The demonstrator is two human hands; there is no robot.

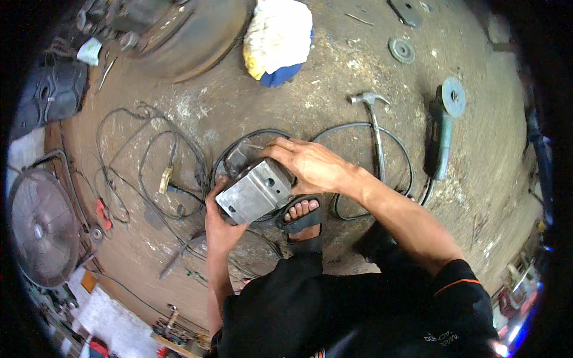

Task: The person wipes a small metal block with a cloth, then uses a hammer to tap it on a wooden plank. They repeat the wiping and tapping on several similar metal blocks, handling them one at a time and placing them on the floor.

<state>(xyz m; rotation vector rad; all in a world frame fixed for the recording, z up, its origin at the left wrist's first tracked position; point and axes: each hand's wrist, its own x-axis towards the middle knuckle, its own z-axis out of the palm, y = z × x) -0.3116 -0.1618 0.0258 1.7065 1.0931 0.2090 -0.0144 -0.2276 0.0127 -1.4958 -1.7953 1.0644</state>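
Between my two hands is a grey metal bracket [253, 194], box-like, with a flat face pierced by several holes. My left hand [224, 224] wraps its lower left side, thumb along the near edge. From above and the right, my right hand [301, 164] curls over the far end, its fingertips partly hidden behind the metal. The bracket is tilted, and it is held above the floor in front of my sandalled foot [303, 218]. Another flat metal piece [242, 156] shows just beyond it; whether the two are joined I cannot tell.
To the right lie a claw hammer [376, 128] and a green angle grinder [443, 131] with its cord. A loose disc [401, 51] and a white cloth bundle [279, 39] are farther off. Tangled black cables [146, 143] spread left, near a round fan [45, 230].
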